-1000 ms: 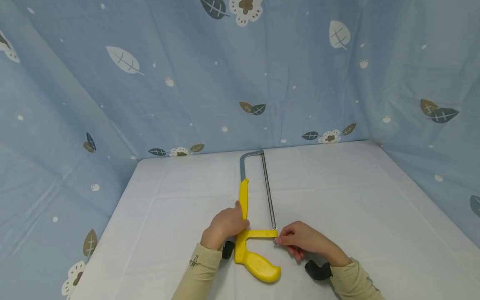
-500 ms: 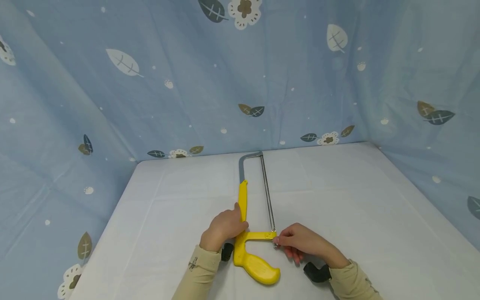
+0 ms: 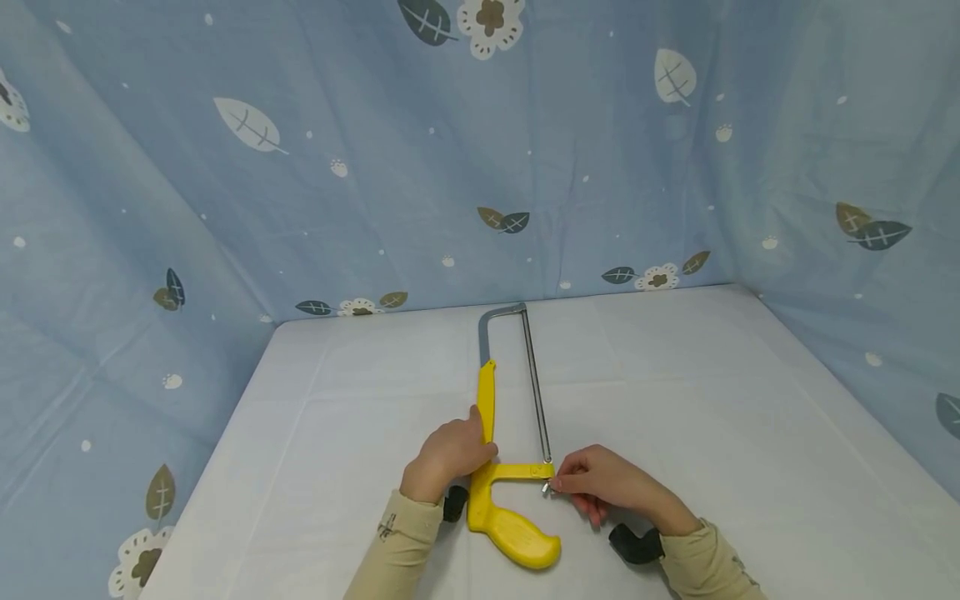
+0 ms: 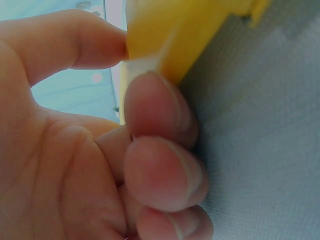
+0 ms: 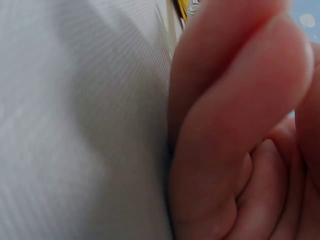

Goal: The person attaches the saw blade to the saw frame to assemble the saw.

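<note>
A hacksaw [image 3: 522,540] with a yellow handle and a grey front bow lies on the white-covered table, its front end pointing away from me. Its blade side [image 3: 536,375] faces right. My left hand [image 3: 452,454] grips the yellow frame just ahead of the handle; the left wrist view shows thumb and fingers about the yellow frame [image 4: 185,40]. At the blade's near end, my right hand [image 3: 603,483] pinches a small metal wing nut [image 3: 547,489] between thumb and forefinger. In the right wrist view, curled fingers [image 5: 235,110] hide most of the saw.
White cloth covers the table [image 3: 360,392], and the saw reaches almost to its back edge. A blue patterned curtain [image 3: 420,167] hangs behind and along both sides. Black wrist-worn pieces [image 3: 636,544] sit by both sleeves.
The right fingertips have shifted slightly at the wing nut, which shows at a different angle. The left hand keeps its grip, and the saw lies in nearly the same place.
</note>
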A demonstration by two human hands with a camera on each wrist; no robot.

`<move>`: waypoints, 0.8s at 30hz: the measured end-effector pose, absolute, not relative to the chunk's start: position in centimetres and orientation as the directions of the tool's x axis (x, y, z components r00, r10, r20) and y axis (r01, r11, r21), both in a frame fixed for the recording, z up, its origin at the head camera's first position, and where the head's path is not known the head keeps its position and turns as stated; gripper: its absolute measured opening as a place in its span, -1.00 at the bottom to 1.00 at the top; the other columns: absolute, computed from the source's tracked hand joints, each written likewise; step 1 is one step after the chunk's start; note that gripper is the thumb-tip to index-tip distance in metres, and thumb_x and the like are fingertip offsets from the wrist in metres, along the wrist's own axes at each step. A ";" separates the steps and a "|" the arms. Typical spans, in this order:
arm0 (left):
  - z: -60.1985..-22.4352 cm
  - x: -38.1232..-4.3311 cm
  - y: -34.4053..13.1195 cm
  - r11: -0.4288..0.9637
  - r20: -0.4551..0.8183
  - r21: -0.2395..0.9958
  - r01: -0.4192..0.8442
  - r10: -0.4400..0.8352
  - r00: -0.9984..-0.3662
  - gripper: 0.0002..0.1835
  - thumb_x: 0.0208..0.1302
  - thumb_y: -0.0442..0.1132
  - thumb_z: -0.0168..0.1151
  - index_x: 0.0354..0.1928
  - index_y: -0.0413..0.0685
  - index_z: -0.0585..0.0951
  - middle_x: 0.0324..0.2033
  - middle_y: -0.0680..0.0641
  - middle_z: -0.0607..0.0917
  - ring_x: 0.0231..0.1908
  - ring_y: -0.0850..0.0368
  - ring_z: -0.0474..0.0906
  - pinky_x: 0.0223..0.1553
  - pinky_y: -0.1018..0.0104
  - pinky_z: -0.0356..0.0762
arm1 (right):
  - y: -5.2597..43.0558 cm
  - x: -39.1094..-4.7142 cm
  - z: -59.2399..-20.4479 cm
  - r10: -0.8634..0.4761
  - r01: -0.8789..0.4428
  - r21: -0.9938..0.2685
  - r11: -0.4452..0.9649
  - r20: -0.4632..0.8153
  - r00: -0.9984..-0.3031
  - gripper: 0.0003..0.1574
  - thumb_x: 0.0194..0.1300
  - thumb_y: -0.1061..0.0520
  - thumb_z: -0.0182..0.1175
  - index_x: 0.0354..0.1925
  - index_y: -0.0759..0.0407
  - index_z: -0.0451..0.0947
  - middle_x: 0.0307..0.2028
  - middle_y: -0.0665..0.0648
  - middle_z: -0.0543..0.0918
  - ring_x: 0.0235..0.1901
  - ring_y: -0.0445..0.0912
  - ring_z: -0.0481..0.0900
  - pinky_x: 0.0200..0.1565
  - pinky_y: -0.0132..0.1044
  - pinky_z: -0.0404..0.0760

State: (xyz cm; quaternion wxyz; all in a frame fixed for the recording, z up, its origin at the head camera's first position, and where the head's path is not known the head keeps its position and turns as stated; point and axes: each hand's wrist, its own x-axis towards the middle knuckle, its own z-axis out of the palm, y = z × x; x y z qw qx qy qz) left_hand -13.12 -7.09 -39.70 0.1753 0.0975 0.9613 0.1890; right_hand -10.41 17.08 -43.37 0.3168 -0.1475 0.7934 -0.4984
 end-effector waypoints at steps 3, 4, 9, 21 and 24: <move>-39.7 -13.1 -7.0 0.912 -0.304 0.394 0.119 0.251 -0.919 -0.21 0.12 -0.09 0.08 0.30 -0.37 0.06 -0.62 -0.03 0.44 -0.66 0.13 0.31 -0.59 0.31 0.27 | 17.0 -10.3 -43.3 -0.540 0.087 -0.883 0.462 -0.357 -0.762 -0.66 0.14 -0.10 0.17 -0.38 0.17 0.52 -0.76 0.02 0.44 -0.84 -0.17 0.39 -0.76 -0.40 0.35; -39.7 -13.1 -7.0 0.912 -0.306 0.392 0.118 0.251 -0.919 -0.21 0.12 -0.09 0.08 0.30 -0.37 0.06 -0.62 -0.03 0.44 -0.66 0.13 0.31 -0.59 0.30 0.27 | 17.0 -10.3 -43.2 -0.537 0.092 -0.883 0.461 -0.359 -0.763 -0.66 0.13 -0.10 0.17 -0.39 0.17 0.51 -0.76 0.02 0.44 -0.84 -0.17 0.38 -0.76 -0.40 0.35; -39.7 -13.1 -7.0 0.914 -0.313 0.390 0.112 0.246 -0.917 -0.21 0.13 -0.09 0.08 0.30 -0.37 0.05 -0.59 -0.04 0.44 -0.63 0.12 0.33 -0.56 0.29 0.29 | 17.0 -10.2 -43.0 -0.535 0.107 -0.881 0.460 -0.371 -0.759 -0.65 0.14 -0.08 0.17 -0.43 0.19 0.54 -0.77 0.02 0.44 -0.84 -0.18 0.38 -0.76 -0.42 0.34; -39.9 -13.1 -7.1 0.910 -0.299 0.397 0.120 0.252 -0.921 -0.21 0.13 -0.09 0.07 0.30 -0.37 0.05 -0.61 -0.03 0.44 -0.66 0.13 0.31 -0.58 0.30 0.28 | 17.0 -10.2 -43.1 -0.572 0.094 -0.897 0.432 -0.353 -0.740 -0.62 0.20 -0.10 0.09 -0.42 0.19 0.58 -0.74 0.04 0.47 -0.84 -0.18 0.38 -0.76 -0.43 0.33; -39.9 -13.1 -7.1 0.911 -0.304 0.395 0.119 0.251 -0.919 -0.21 0.13 -0.09 0.08 0.30 -0.37 0.05 -0.62 -0.03 0.43 -0.66 0.13 0.31 -0.58 0.30 0.28 | 17.0 -10.1 -43.1 -0.582 0.096 -0.903 0.419 -0.348 -0.735 -0.60 0.23 -0.10 0.06 -0.40 0.21 0.58 -0.73 0.05 0.49 -0.84 -0.18 0.38 -0.76 -0.42 0.32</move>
